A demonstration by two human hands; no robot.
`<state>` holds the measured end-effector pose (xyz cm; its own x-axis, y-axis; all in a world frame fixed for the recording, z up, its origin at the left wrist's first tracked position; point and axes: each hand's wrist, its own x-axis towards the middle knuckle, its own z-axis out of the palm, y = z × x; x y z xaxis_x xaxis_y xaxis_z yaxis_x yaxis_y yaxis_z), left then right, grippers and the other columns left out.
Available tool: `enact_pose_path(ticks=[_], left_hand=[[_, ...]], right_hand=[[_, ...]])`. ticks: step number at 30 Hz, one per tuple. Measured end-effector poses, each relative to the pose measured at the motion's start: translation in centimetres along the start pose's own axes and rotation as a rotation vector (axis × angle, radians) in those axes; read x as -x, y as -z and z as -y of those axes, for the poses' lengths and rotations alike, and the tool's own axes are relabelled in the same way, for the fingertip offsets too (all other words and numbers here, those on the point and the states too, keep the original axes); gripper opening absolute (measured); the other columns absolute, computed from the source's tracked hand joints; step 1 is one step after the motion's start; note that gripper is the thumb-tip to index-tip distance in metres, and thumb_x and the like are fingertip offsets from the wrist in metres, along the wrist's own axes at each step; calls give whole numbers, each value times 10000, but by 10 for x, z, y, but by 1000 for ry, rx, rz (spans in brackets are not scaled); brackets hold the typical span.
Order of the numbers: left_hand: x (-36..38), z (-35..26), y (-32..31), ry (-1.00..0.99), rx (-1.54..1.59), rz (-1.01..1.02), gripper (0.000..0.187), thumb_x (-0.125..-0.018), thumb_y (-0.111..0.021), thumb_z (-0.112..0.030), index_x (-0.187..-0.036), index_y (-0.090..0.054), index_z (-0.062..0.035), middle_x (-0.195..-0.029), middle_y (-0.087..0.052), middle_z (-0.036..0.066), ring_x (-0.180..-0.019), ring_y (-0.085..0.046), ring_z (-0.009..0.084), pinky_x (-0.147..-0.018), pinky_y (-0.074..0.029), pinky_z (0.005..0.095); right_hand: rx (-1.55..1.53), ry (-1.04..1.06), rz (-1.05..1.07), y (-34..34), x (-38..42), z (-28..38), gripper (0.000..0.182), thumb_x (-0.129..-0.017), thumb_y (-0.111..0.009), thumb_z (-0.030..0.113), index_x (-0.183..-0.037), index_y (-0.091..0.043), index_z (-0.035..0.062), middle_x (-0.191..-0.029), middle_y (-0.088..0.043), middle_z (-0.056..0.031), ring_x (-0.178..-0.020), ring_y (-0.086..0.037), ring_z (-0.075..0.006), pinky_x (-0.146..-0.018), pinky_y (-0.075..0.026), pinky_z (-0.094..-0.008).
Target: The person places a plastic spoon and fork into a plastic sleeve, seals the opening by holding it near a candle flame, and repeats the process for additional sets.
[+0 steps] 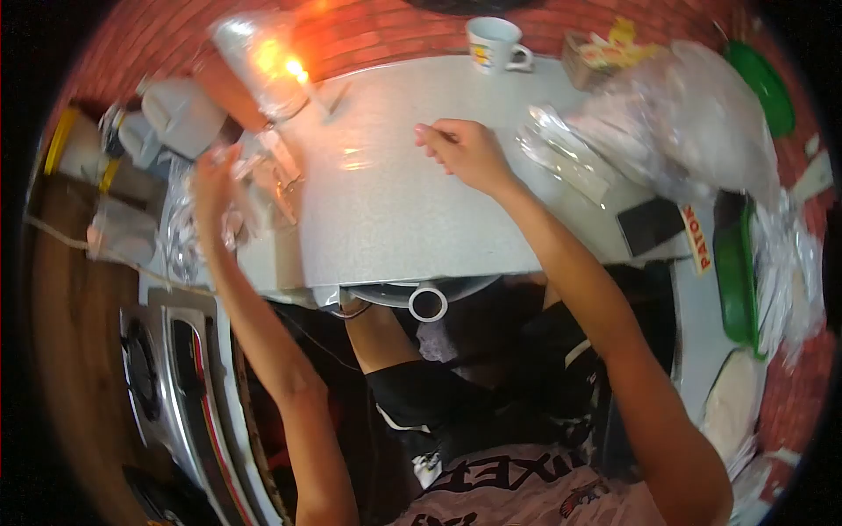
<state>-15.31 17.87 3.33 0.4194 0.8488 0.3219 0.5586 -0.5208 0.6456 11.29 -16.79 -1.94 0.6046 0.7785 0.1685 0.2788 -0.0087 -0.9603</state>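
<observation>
Head view shows crumpled clear plastic (182,230) at the left end of the surface (395,210), with the left hand (216,175) over or in it. That hand is blurred; I cannot tell how wide its grip is or whether it pinches any of the plastic. The right hand (465,156) is above the middle of the surface, its grip narrow, fingers curled in.

Beyond the left hand, a whitish jug (182,114) and a lit candle (314,96) crowd the far left side, a clear bag (254,61) standing close beside the flame. A white mug (494,46) sits at the far edge. Right of the right hand lie clear plastic packets (566,158), a bulky plastic bag (693,114) and a dark flat block (651,226).
</observation>
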Motion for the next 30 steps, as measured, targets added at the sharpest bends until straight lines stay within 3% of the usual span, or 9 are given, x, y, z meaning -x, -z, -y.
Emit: enact_pose_path(ticks=[1, 4, 11, 14, 16, 20, 26, 29, 30], left_hand=[[-35, 60, 23, -260, -316, -257, 644, -877, -744, -562, -1259, -690, -46, -1163, -681, 176, -1020, -656, 292, -879, -523, 420], [-16, 2, 63, -13, -641, -662, 637, -869, -764, -533, -1282, -675, -57, -1322, -624, 227, -1102, -641, 377, -925, -524, 472], [64, -181, -69, -697, 262, 282, 233, -985, -641, -137, -1197, -703, -62, -1173, -720, 42, -1066, -651, 136, -875, -531, 318], [133, -268, -139, -821, 356, 675, 254, -894, -690, -146, -1117, -727, -29, -1140, -738, 129, -1108, -678, 254, -971, -512, 372], [171, -306, -181, -1041, 251, 747, 295, -876, -695, -173, -1135, -719, -32, -1170, -727, 164, -1112, -677, 333, -986, -515, 415], [193, -323, -236, -1109, 74, 855, 303, -877, -681, -172, -1148, -707, -39, -1146, -726, 188, -1068, -683, 385, -966, -527, 444], [148, -301, -216, -1073, 92, 680, 280, -896, -657, -124, -1161, -704, -49, -1013, -734, 180, -905, -711, 342, -838, -552, 418], [109, -262, -205, -916, 260, 648, 243, -908, -630, -124, -1125, -717, -54, -979, -735, 168, -858, -709, 312, -830, -546, 424], [106, -260, -193, -676, 384, 721, 236, -929, -665, -127, -1129, -709, -8, -929, -727, 131, -803, -689, 230, -775, -553, 351]], right_hand=[[-15, -14, -39, -1, 2, -1, 420, -1017, -650, 424, -950, -762, 25, -726, -675, -17, -624, -605, -80, -593, -498, -237], [121, 116, -59, 1, 0, 1, 434, -996, -664, 456, -923, -775, 43, -718, -707, -31, -624, -627, -95, -615, -518, -266], [-28, 140, -99, 3, -5, -19, 380, -1042, -530, 353, -942, -742, 54, -674, -700, -45, -577, -634, -127, -605, -520, -316], [-65, -57, -228, -2, -8, -19, 263, -960, -574, 244, -946, -728, 32, -611, -653, -70, -676, -696, -208, -688, -545, -403], [-450, 641, -423, -17, -23, -59, 186, -906, -577, 107, -971, -750, 88, -631, -666, -52, -580, -639, -182, -618, -527, -393], [230, -35, -295, 5, -4, -15, 91, -837, -717, 145, -911, -764, 121, -787, -723, -101, -773, -684, -224, -768, -525, -384], [-220, 442, -295, -43, -63, -133, 102, -850, -705, 158, -776, -666, 101, -839, -702, -90, -626, -674, -238, -607, -519, -412], [248, 8, -159, 0, -8, -26, 195, -894, -686, 216, -759, -637, 85, -849, -691, -77, -622, -672, -239, -585, -521, -409], [135, 235, -338, -5, -7, -24, 259, -926, -664, 248, -736, -638, 73, -851, -696, -80, -627, -675, -245, -612, -537, -411]])
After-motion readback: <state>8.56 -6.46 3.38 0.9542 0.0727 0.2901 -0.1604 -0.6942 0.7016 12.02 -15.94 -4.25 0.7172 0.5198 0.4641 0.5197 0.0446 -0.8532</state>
